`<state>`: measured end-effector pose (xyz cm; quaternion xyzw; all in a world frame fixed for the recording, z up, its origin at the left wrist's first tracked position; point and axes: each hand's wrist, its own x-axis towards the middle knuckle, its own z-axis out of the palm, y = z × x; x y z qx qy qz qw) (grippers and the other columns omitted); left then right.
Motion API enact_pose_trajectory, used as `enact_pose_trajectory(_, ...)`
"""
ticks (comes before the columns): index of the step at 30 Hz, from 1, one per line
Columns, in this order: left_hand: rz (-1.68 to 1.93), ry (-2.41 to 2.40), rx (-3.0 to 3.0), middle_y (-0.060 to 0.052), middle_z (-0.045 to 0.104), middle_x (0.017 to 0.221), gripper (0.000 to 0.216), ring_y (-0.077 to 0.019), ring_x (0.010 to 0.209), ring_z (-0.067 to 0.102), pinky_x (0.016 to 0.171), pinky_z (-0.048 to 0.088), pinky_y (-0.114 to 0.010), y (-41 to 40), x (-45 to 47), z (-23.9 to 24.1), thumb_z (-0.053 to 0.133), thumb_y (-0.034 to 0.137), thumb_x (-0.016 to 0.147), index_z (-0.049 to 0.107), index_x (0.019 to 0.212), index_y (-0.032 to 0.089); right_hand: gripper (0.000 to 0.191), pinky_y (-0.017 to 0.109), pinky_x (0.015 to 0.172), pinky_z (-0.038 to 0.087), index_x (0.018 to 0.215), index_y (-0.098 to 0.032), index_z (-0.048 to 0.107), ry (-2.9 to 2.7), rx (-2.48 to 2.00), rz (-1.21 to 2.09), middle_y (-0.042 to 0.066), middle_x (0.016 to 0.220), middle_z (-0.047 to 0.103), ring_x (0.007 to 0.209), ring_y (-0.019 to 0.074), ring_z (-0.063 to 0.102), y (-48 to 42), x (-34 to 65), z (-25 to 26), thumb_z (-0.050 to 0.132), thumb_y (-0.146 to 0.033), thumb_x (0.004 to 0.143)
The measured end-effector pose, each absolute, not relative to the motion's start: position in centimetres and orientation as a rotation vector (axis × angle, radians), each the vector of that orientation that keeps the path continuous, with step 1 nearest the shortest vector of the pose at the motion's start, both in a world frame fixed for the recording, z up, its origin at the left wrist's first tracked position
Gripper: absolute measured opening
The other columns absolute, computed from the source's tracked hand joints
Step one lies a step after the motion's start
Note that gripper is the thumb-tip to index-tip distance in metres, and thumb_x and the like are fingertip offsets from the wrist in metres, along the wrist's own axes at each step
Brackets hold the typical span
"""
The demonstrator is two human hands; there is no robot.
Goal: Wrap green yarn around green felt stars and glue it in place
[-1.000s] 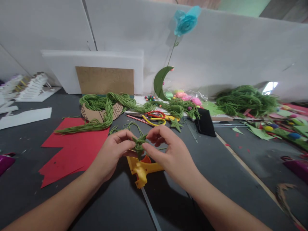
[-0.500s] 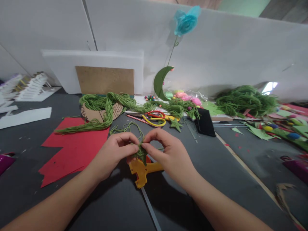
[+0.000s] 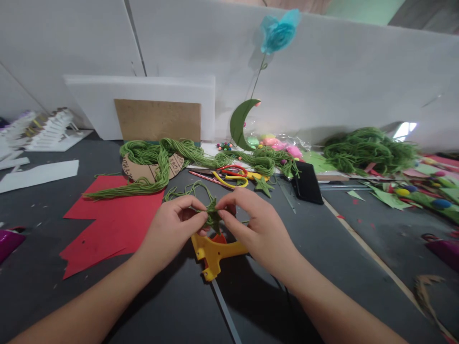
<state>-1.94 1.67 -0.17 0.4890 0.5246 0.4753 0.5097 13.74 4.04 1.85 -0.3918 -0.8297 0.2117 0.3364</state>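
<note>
Between my hands is a small green star, with green yarn trailing from it toward the back. My left hand pinches its left side between thumb and finger. On the other side, my right hand pinches an upper point of the star. Just below lies a yellow glue gun with a grey glue stick sticking out toward me. A second green star rests on the table beyond my right hand, beside red-and-yellow-handled scissors.
Red paper lies left, under a green yarn skein looped round cardboard. A green crescent stands against the wall with a blue flower above. A black phone and a yarn heap are right.
Both hands have risen slightly with the star, which now shows more of its points. My right hand has shifted a little to the right. The glue gun stays below.
</note>
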Motion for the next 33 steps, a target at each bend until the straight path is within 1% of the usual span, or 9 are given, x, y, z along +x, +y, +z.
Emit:
enact_pose_trajectory(4, 1.202, 1.287, 1.158, 0.003, 0.058, 0.062, 0.008, -0.0106, 0.056, 0.059, 0.058, 0.050, -0.022, 1.80, -1.83, -0.39, 0.061, 0.021, 0.066, 0.058, 0.070, 0.014, 0.009, 0.023, 0.062, 0.036, 0.079, -0.017, 0.060, -2.202, -1.062, 0.458, 0.000, 0.068, 0.056, 0.064, 0.0123, 0.050, 3.77, 13.63, 1.59, 0.050, -0.016, 0.078)
enact_pose_trajectory(9, 1.234, 1.272, 1.162, 0.003, 0.057, 0.062, 0.009, -0.0103, 0.057, 0.058, 0.058, 0.050, -0.021, 1.71, -1.66, -0.39, 0.061, 0.022, 0.067, 0.059, 0.071, 0.014, 0.007, 0.020, 0.051, 0.032, 0.076, -0.018, 0.060, -2.160, -1.138, 0.512, -0.004, 0.057, 0.054, 0.050, 0.0086, 0.045, 3.66, 13.42, 1.25, 0.053, -0.017, 0.077)
enact_pose_trajectory(16, 1.282, 1.230, 1.193, 0.003, 0.057, 0.065, 0.003, -0.0084, 0.060, 0.056, 0.059, 0.049, -0.018, 1.36, -1.36, -0.36, 0.059, 0.018, 0.069, 0.059, 0.069, 0.015, 0.006, 0.019, 0.048, 0.029, 0.070, -0.017, 0.058, -2.067, -1.242, 0.545, -0.005, 0.052, 0.047, 0.047, 0.0075, 0.043, 3.56, 13.38, 1.28, 0.056, -0.019, 0.075)
enact_pose_trajectory(20, 1.308, 1.224, 1.180, 0.003, 0.058, 0.067, 0.005, -0.0091, 0.062, 0.059, 0.061, 0.050, -0.019, 1.26, -1.31, -0.49, 0.060, 0.019, 0.070, 0.058, 0.071, 0.015, 0.005, 0.018, 0.050, 0.032, 0.069, -0.017, 0.057, -2.041, -1.205, 0.535, -0.005, 0.055, 0.049, 0.051, 0.0079, 0.045, 3.56, 13.34, 1.32, 0.056, -0.016, 0.073)
enact_pose_trajectory(25, 1.299, 1.227, 1.094, 0.003, 0.061, 0.069, 0.011, -0.0117, 0.063, 0.062, 0.065, 0.051, -0.023, 1.32, -1.42, -0.72, 0.061, 0.025, 0.070, 0.058, 0.075, 0.016, 0.009, 0.020, 0.058, 0.038, 0.079, -0.017, 0.060, -2.104, -1.068, 0.512, -0.002, 0.066, 0.057, 0.059, 0.0097, 0.050, 3.63, 13.47, 1.20, 0.052, -0.014, 0.077)
enact_pose_trajectory(29, 1.274, 1.222, 1.062, 0.002, 0.062, 0.064, 0.012, -0.0117, 0.057, 0.061, 0.060, 0.051, -0.024, 1.29, -1.36, -0.60, 0.062, 0.025, 0.069, 0.057, 0.075, 0.015, 0.010, 0.024, 0.061, 0.037, 0.079, -0.017, 0.061, -2.167, -1.073, 0.377, 0.002, 0.070, 0.055, 0.067, 0.0136, 0.050, 3.60, 13.51, 1.22, 0.050, -0.018, 0.080)
enact_pose_trajectory(33, 1.251, 1.215, 1.086, 0.003, 0.062, 0.059, 0.011, -0.0111, 0.055, 0.060, 0.056, 0.050, -0.022, 1.24, -1.24, -0.50, 0.061, 0.024, 0.071, 0.056, 0.077, 0.015, 0.012, 0.026, 0.063, 0.036, 0.073, -0.016, 0.059, -2.146, -1.068, 0.330, 0.004, 0.074, 0.054, 0.074, 0.0159, 0.050, 3.62, 13.43, 1.29, 0.050, -0.018, 0.080)
